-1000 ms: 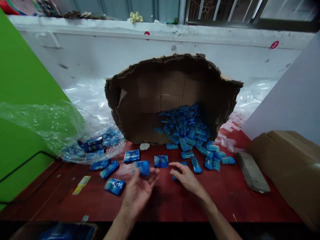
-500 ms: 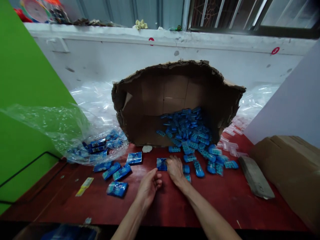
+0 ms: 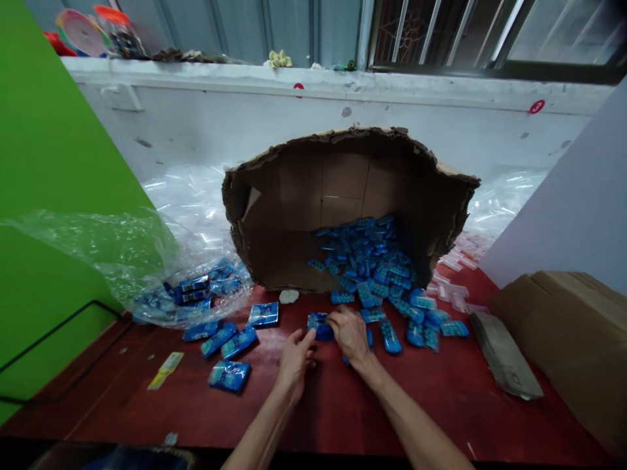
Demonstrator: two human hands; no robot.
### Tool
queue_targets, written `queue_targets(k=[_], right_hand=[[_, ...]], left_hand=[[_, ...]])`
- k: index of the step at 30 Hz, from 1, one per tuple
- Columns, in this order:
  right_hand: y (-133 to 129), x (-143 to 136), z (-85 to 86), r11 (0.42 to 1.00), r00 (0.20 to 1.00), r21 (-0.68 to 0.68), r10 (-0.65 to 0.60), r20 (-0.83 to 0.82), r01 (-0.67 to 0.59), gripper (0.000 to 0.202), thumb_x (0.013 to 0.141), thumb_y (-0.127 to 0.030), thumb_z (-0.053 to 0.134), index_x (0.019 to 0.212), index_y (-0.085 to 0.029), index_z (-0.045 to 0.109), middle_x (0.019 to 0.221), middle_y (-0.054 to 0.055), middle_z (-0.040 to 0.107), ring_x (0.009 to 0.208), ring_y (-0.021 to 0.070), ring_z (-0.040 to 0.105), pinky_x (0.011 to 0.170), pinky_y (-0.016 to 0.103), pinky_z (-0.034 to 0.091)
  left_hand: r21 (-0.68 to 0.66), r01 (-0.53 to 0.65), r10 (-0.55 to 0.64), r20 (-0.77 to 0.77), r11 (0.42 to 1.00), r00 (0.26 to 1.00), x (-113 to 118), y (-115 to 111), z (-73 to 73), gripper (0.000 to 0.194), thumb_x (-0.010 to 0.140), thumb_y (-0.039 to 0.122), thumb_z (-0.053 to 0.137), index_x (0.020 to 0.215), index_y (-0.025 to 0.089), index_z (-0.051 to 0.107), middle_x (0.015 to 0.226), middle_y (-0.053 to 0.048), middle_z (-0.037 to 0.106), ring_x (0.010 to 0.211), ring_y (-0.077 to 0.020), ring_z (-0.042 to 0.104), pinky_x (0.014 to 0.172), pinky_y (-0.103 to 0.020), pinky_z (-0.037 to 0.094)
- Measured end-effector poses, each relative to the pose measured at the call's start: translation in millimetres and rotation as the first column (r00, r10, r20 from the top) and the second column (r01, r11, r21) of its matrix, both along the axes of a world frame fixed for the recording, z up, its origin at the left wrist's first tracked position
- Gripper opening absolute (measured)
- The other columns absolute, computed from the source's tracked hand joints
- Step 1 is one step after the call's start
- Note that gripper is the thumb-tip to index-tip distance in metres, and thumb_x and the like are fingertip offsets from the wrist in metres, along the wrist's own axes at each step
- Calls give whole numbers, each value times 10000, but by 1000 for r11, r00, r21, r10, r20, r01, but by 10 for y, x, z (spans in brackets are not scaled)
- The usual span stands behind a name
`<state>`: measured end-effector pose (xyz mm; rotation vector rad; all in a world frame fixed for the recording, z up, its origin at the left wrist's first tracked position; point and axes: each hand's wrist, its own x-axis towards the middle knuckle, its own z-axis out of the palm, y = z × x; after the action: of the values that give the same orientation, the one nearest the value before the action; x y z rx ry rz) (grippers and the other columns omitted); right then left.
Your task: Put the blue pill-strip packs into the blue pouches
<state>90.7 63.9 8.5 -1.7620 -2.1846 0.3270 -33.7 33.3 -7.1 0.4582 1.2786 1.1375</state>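
Note:
A flat blue packet (image 3: 318, 324) lies on the red table in front of the carton. My right hand (image 3: 350, 334) pinches its right edge, and the fingertips hide that end. At the packet's lower left corner is my left hand (image 3: 296, 358), its thumb beside the packet and its other fingers loosely curled and apart. Partly under my right wrist sits a blue blister-like piece (image 3: 369, 337). Similar pieces with rounded ends (image 3: 390, 336) spread to the right. Another blue packet (image 3: 263, 314) rests left of my hands.
A torn-edged cardboard carton (image 3: 294, 261) lies on its side, with a heap of blue pieces (image 3: 372, 251) spilling out. Several blue packets (image 3: 229, 375) and a clear plastic bag (image 3: 161, 261) are at left. A grey slab (image 3: 504, 352) and brown box (image 3: 568, 346) stand right.
My left hand has turned slightly, with its thumb closer to the packet. My right hand still pinches the packet's right end. The whole view has shifted slightly downward.

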Motion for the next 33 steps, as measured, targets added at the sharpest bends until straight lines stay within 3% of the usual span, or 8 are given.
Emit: queue_targets(k=[2, 4, 7, 9, 12, 24, 30, 33], right_hand=[[-83, 19, 55, 997, 993, 63, 45, -108, -39, 217, 825, -297, 411, 872, -261, 619, 893, 36, 574, 871, 173, 484, 760, 278, 314], [-119, 29, 66, 995, 942, 90, 64, -329, -37, 189, 785, -307, 474, 902, -246, 610, 923, 42, 563, 870, 177, 480, 776, 288, 326], [-72, 34, -4, 997, 755, -82, -54, -653, 1, 242, 702, -322, 553, 900, -189, 594, 864, 32, 575, 757, 154, 514, 704, 265, 387], [-23, 29, -74, 980, 677, -196, -128, -725, -25, 213, 696, -345, 537, 772, -154, 593, 689, -2, 570, 609, 126, 507, 586, 233, 406], [-6, 4, -153, 971, 652, -233, -149, -743, -43, 242, 726, -364, 480, 626, -148, 528, 532, -40, 494, 490, 95, 452, 478, 201, 379], [-167, -9, -148, 962, 605, -273, -204, -770, -22, 223, 769, -356, 389, 655, -174, 449, 521, -40, 489, 440, 88, 473, 411, 183, 370], [-249, -20, -161, 967, 650, -249, -221, -727, 51, 290, 800, -387, 331, 581, -199, 357, 481, -65, 397, 434, 79, 439, 397, 173, 326], [-265, 96, -126, 973, 703, -225, -187, -686, 39, 309, 783, -391, 383, 547, -192, 371, 479, -66, 371, 467, 79, 409, 431, 176, 316]], left_hand=[[28, 25, -25, 7, 999, 1000, 13, 40, 4, 378, 580, 345, 668, 857, 139, 513, 541, 30, 555, 365, -55, 468, 363, -163, 306], [65, 53, -55, 23, 997, 998, 35, 68, 10, 341, 579, 360, 662, 795, 127, 539, 527, 24, 556, 374, -57, 471, 364, -162, 301], [93, 67, -71, 43, 993, 997, 74, 80, 23, 310, 571, 364, 660, 734, 121, 555, 520, 22, 563, 373, -55, 459, 370, -168, 308], [110, 63, -69, 49, 992, 996, 104, 73, 31, 299, 568, 357, 662, 724, 122, 562, 509, 27, 560, 368, -52, 446, 369, -169, 307], [142, 33, -40, 46, 989, 998, 152, 63, 30, 281, 565, 352, 663, 699, 123, 569, 492, 36, 549, 372, -49, 438, 376, -171, 316], [105, 100, -110, 96, 989, 989, 224, 32, 46, 248, 572, 321, 654, 642, 110, 544, 475, 7, 554, 383, -89, 488, 360, -197, 365], [91, 108, -114, 67, 990, 991, 278, -22, 38, 241, 614, 343, 631, 600, 131, 517, 395, 46, 487, 355, -81, 473, 346, -181, 355], [91, 235, -245, 120, 968, 962, 227, -51, 102, 227, 616, 306, 643, 703, 113, 561, 514, -12, 585, 422, -100, 528, 383, -190, 386]])
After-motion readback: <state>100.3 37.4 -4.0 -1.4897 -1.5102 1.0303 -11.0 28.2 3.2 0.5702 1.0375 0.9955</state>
